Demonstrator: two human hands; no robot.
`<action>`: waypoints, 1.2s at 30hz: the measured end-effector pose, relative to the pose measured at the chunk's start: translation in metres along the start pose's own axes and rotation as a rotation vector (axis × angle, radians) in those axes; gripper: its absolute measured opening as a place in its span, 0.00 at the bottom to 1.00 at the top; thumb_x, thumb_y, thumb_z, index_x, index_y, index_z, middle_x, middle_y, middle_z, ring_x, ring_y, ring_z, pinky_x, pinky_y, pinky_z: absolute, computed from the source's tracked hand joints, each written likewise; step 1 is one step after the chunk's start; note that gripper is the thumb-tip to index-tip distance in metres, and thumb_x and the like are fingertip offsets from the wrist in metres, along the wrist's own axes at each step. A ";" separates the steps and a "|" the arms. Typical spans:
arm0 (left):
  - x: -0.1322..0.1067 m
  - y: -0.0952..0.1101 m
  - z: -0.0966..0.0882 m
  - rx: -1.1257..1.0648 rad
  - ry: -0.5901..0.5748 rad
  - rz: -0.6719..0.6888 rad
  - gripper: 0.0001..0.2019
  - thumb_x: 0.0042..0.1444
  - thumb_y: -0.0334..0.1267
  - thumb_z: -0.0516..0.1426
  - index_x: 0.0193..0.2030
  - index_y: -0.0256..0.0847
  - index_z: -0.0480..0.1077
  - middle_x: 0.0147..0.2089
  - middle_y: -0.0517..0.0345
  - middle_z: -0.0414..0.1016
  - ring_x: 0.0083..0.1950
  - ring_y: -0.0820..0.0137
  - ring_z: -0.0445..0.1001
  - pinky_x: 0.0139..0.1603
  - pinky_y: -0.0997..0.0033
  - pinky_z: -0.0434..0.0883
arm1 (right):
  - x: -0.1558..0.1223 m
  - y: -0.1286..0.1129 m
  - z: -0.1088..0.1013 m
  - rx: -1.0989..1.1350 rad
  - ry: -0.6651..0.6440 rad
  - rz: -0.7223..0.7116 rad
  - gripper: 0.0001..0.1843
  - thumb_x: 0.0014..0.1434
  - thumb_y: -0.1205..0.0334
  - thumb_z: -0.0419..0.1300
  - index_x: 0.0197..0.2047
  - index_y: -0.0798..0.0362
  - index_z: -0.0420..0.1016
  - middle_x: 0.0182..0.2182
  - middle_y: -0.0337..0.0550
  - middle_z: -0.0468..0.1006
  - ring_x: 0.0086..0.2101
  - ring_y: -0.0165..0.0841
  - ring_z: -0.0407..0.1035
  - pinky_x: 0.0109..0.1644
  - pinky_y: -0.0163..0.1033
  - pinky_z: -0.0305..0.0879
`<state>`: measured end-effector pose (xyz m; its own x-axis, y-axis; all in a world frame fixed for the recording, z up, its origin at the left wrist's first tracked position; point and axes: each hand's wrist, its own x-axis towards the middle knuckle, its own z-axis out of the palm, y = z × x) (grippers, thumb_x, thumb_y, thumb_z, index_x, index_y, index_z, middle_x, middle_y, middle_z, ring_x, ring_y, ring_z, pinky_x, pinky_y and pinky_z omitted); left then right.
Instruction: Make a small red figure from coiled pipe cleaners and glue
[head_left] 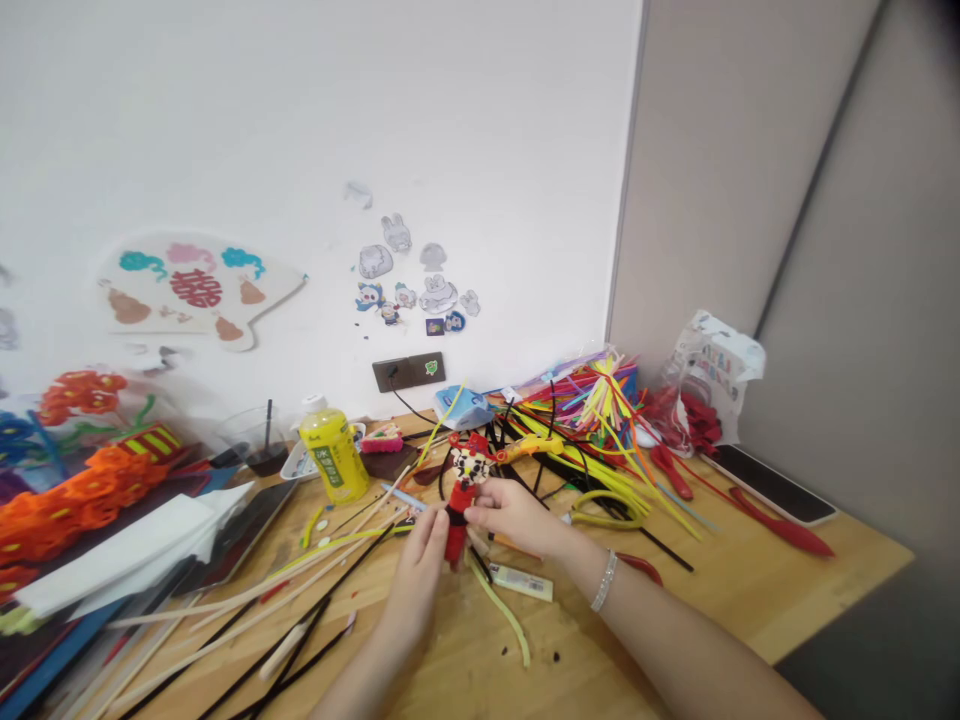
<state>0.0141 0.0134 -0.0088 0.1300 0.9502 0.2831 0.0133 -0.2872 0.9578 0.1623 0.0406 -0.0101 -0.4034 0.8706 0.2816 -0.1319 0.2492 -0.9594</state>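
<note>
Between my two hands stands a small pipe-cleaner doll (463, 490), with a red body, a black band at the waist and a white-and-black head under a red top. My left hand (421, 560) pinches it low on the left side, fingers closed. My right hand (514, 512) grips it from the right, thumb and fingers near the black band. Just below lie a white glue tube (521, 582) and a pale yellow-green pipe cleaner (510, 612). Behind the doll, a yellow pipe-cleaner piece with orange marks (534, 446) rests near the right hand.
A yellow drink bottle (334, 455) and a plastic cup (262, 440) stand at the back left. Colourful pipe cleaners (600, 395) heap at the back. Scissors (607, 508), a phone (772, 485) and a red balloon-like strip (780, 522) lie right. Orange pipe-cleaner flowers (90, 490) fill the left.
</note>
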 end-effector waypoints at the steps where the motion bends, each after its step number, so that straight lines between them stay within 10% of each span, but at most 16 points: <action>1: 0.001 0.001 -0.001 0.028 0.040 0.024 0.15 0.51 0.52 0.54 0.32 0.41 0.68 0.27 0.59 0.70 0.29 0.68 0.68 0.31 0.70 0.66 | 0.000 0.001 0.000 0.036 -0.006 -0.007 0.19 0.49 0.53 0.62 0.40 0.57 0.72 0.33 0.42 0.75 0.34 0.31 0.69 0.42 0.38 0.63; 15: 0.007 0.004 -0.001 0.016 0.121 -0.060 0.14 0.43 0.44 0.60 0.35 0.38 0.70 0.36 0.51 0.78 0.39 0.61 0.76 0.42 0.63 0.71 | 0.002 -0.001 0.002 0.085 0.048 -0.040 0.20 0.47 0.51 0.64 0.39 0.57 0.72 0.36 0.44 0.76 0.39 0.35 0.70 0.46 0.43 0.63; 22: 0.007 -0.007 0.001 0.068 0.118 0.015 0.20 0.36 0.36 0.65 0.40 0.38 0.71 0.41 0.51 0.77 0.43 0.61 0.74 0.48 0.63 0.67 | 0.001 0.006 0.005 0.084 0.113 0.058 0.17 0.50 0.53 0.61 0.38 0.56 0.67 0.23 0.33 0.69 0.19 0.23 0.60 0.22 0.29 0.55; 36: 0.011 0.001 -0.007 -0.367 0.055 -0.321 0.17 0.31 0.45 0.68 0.27 0.35 0.74 0.24 0.59 0.77 0.25 0.73 0.73 0.30 0.75 0.70 | 0.000 -0.001 0.009 -0.042 0.132 -0.010 0.13 0.52 0.57 0.59 0.38 0.55 0.63 0.21 0.32 0.67 0.21 0.25 0.61 0.27 0.32 0.57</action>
<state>0.0088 0.0249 -0.0046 0.1237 0.9916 -0.0371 -0.3076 0.0738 0.9487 0.1540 0.0364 -0.0093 -0.2796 0.9155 0.2893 -0.0957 0.2732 -0.9572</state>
